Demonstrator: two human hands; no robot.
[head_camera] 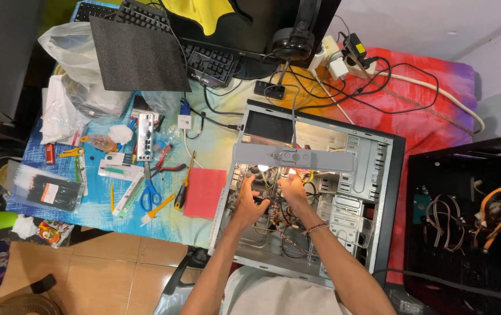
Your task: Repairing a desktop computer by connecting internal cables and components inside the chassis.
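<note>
Cluttered worktable (215, 149) under a bright cloth, blue at one end and red at the other, with an open desktop computer case (373, 175) lying on its side as the landmark. Both hands down inside that case, below the grey lamp bar (294, 157) laid across its opening. Left hand (249, 201) curled, fingers bent around what looks like a small connector among the internal wiring (282, 230), though glare from the lamp makes the actual grip hard to read. Right hand (292, 192) half closed, fingertips pinched near the lit spot just beside the left; whether anything is held, cannot tell. A beaded bracelet (316, 228) on the right wrist.

Wiring: thin, soft, multicoloured strands, light and floppy, probably fragile at the plugs; best taken by the plastic plug body rather than by the strands. Case itself: stiff sheet metal, grey inside with a black frame, likely sharp along the stamped edges, heavy enough to stay put.

Left of the case: a red square pad (205, 192), a yellow-handled screwdriver (184, 185), blue-handled scissors (149, 192), a metal port shield (144, 137) and a bundle of black cable ties (55, 191). Beyond the case: a black keyboard (209, 61) and tangled power cables (379, 76). Right of the case: a second black case (466, 221) holding orange cables
</note>
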